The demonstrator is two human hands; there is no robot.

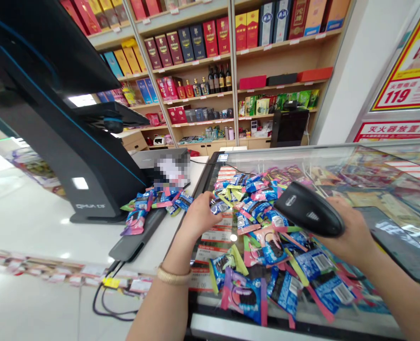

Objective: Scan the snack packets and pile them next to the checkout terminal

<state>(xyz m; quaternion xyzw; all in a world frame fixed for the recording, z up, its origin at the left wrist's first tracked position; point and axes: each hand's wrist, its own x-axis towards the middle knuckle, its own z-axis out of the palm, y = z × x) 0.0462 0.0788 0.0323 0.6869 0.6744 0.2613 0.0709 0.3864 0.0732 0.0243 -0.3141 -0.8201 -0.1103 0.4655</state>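
My right hand (344, 225) is wrapped around a black handheld barcode scanner (309, 208), its head pointing left over the pile. At the pile's left edge, my left hand (203, 213) has thumb and forefinger on either side of a small blue snack packet (219, 206). Many similar small packets, blue with pink, purple or green ends, lie spread over the glass counter (210, 303). One larger-looking packet (245, 293) is nearest me, with a purple and blue wrapper. Barcodes show on some, such as the packet (332, 291) at the lower right.
More packets (137, 220) lie on the white counter by the black register stand (78, 156) at the left. A phone (396, 239) rests on the glass right of my right hand. Cables (106, 293) hang off the counter edge. Shelves of boxed bottles (195, 42) stand behind.
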